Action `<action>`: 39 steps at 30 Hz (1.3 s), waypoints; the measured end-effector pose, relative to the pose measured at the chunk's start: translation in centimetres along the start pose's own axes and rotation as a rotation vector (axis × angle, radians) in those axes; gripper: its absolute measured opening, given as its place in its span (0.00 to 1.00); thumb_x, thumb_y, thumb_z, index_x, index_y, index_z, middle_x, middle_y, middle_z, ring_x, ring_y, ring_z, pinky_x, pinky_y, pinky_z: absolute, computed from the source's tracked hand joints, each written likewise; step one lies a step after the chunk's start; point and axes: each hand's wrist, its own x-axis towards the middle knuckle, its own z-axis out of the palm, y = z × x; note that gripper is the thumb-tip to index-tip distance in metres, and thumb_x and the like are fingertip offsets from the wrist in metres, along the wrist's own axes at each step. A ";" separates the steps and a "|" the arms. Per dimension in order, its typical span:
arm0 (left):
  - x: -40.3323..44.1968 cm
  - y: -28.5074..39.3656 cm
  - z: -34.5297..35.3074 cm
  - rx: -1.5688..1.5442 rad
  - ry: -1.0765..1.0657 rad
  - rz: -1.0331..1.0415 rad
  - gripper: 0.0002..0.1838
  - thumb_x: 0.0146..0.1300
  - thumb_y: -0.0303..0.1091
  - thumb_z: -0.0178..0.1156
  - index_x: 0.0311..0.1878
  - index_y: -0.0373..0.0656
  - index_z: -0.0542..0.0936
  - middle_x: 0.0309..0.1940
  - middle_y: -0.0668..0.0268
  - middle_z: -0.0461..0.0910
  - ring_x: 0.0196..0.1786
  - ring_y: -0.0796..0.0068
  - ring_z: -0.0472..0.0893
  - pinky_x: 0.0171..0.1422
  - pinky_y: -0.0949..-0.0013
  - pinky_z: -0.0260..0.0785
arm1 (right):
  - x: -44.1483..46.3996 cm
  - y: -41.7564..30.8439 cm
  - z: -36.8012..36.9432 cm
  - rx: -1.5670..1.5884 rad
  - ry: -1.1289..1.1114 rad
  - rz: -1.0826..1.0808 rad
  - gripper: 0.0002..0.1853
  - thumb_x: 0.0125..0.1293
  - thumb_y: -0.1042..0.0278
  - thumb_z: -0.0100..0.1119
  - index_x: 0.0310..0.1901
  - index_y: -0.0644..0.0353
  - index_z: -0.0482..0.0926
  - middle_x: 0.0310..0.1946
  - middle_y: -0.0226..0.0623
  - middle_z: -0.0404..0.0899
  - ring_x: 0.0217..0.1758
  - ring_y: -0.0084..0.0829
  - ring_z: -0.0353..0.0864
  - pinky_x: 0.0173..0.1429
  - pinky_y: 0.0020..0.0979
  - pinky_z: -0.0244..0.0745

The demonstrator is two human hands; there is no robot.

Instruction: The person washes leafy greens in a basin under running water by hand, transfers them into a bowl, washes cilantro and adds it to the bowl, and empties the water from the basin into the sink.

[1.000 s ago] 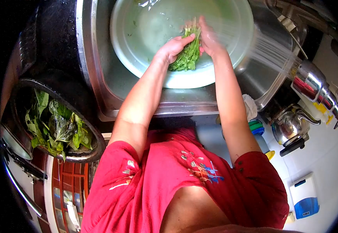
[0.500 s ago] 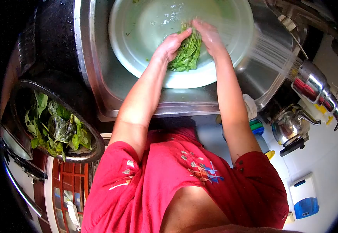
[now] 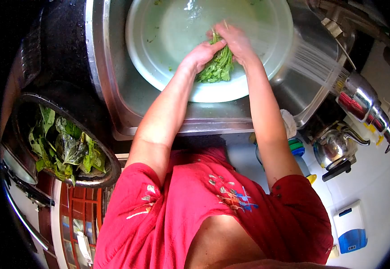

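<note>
A bunch of leafy greens (image 3: 217,71) is held over a wide pale basin (image 3: 159,83) of water, leaves toward me and stems pointing away. My left hand (image 3: 201,55) is closed around the bunch from the left, its thumb across the stems. From the right, my right hand (image 3: 235,42) closes over the stem ends; its fingertips are smeared by motion. Water sprays leftward from a chrome spray head (image 3: 358,92) across the basin toward my hands. Small green bits float in the water.
The basin sits in a steel sink (image 3: 130,96). At the left, a dark pot (image 3: 65,101) holds larger wilted leaves (image 3: 71,145). A metal kettle (image 3: 336,145) is at the right, below the spray head, and a white cloth (image 3: 289,123) lies at the sink's front edge.
My right hand has come slightly toward me and closer to my left hand, over the stems. The left hand has shifted a little to the right with the greens.
</note>
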 end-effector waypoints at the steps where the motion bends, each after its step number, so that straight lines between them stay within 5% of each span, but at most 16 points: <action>1: 0.1 0.0 0.0 0.046 0.019 -0.003 0.16 0.63 0.36 0.52 0.45 0.31 0.72 0.36 0.58 0.79 0.35 0.70 0.81 0.39 0.69 0.76 | -0.5 -0.6 0.2 -0.050 -0.031 -0.056 0.16 0.63 0.59 0.51 0.40 0.67 0.76 0.31 0.37 0.77 0.33 0.25 0.73 0.37 0.26 0.69; 8: 0.6 -0.4 -0.6 0.214 0.056 0.017 0.20 0.61 0.40 0.55 0.43 0.27 0.73 0.34 0.58 0.79 0.33 0.73 0.79 0.36 0.73 0.73 | -0.5 -0.8 1.8 0.076 0.150 0.028 0.13 0.64 0.61 0.50 0.38 0.65 0.75 0.27 0.33 0.74 0.29 0.24 0.70 0.35 0.25 0.67; 11: 0.0 0.2 -0.2 0.172 0.097 -0.004 0.18 0.62 0.38 0.54 0.42 0.27 0.73 0.35 0.58 0.80 0.33 0.72 0.80 0.37 0.71 0.74 | -1.6 -2.2 1.5 0.341 -0.017 0.075 0.13 0.63 0.61 0.51 0.33 0.64 0.74 0.25 0.31 0.71 0.26 0.23 0.66 0.32 0.24 0.64; 14: 0.6 -0.4 -0.4 0.262 0.100 0.009 0.18 0.63 0.39 0.53 0.42 0.28 0.74 0.35 0.58 0.80 0.33 0.71 0.80 0.38 0.71 0.75 | -1.2 -0.9 0.9 0.058 -0.011 -0.101 0.14 0.64 0.59 0.49 0.32 0.63 0.73 0.25 0.31 0.72 0.26 0.23 0.67 0.33 0.24 0.64; 17: 1.1 -0.7 -0.6 0.362 0.090 0.004 0.19 0.63 0.40 0.53 0.41 0.29 0.74 0.36 0.57 0.80 0.33 0.71 0.80 0.38 0.71 0.75 | -0.9 -0.6 1.2 0.047 0.083 0.008 0.15 0.66 0.58 0.47 0.33 0.63 0.74 0.25 0.31 0.71 0.28 0.24 0.67 0.36 0.25 0.64; 20: 0.6 -0.4 -0.2 0.285 0.067 -0.046 0.20 0.63 0.42 0.52 0.42 0.29 0.74 0.36 0.58 0.80 0.32 0.71 0.80 0.38 0.70 0.75 | -1.0 -1.8 1.1 0.016 0.120 0.147 0.16 0.67 0.58 0.44 0.39 0.64 0.75 0.31 0.34 0.75 0.36 0.27 0.71 0.44 0.27 0.67; 23: 0.0 0.1 -0.1 0.144 0.036 -0.039 0.20 0.63 0.42 0.53 0.42 0.30 0.74 0.35 0.58 0.80 0.33 0.71 0.80 0.39 0.70 0.75 | -1.0 -1.5 -0.3 0.452 -0.077 0.119 0.17 0.67 0.58 0.43 0.45 0.64 0.74 0.39 0.37 0.76 0.44 0.29 0.72 0.53 0.29 0.66; 29: -0.6 1.1 0.9 0.061 0.099 0.182 0.20 0.55 0.35 0.62 0.46 0.30 0.73 0.36 0.57 0.79 0.38 0.72 0.79 0.43 0.69 0.73 | 0.0 0.0 -1.0 0.194 -0.019 -0.134 0.23 0.65 0.56 0.47 0.56 0.64 0.69 0.55 0.43 0.69 0.57 0.34 0.66 0.63 0.32 0.57; 32: -0.2 1.5 1.1 0.057 0.183 0.382 0.24 0.53 0.33 0.64 0.50 0.30 0.71 0.43 0.54 0.76 0.45 0.72 0.77 0.50 0.70 0.70 | 0.5 0.2 -0.8 -0.034 0.032 -0.217 0.18 0.66 0.59 0.47 0.47 0.68 0.73 0.43 0.38 0.76 0.47 0.26 0.70 0.56 0.27 0.62; 35: 0.5 2.0 0.2 0.186 0.089 0.409 0.30 0.49 0.32 0.66 0.55 0.32 0.68 0.50 0.55 0.72 0.48 0.70 0.74 0.52 0.72 0.67 | 0.7 0.3 0.3 -0.031 0.259 -0.051 0.20 0.64 0.56 0.50 0.44 0.69 0.74 0.41 0.38 0.76 0.45 0.26 0.71 0.52 0.26 0.64; 39: 0.3 1.7 0.3 0.393 0.113 0.487 0.27 0.52 0.27 0.62 0.56 0.34 0.67 0.48 0.62 0.75 0.50 0.74 0.73 0.56 0.71 0.64 | 0.9 1.4 -0.2 0.130 0.204 -0.038 0.21 0.62 0.54 0.53 0.45 0.68 0.74 0.41 0.37 0.76 0.44 0.27 0.72 0.50 0.26 0.66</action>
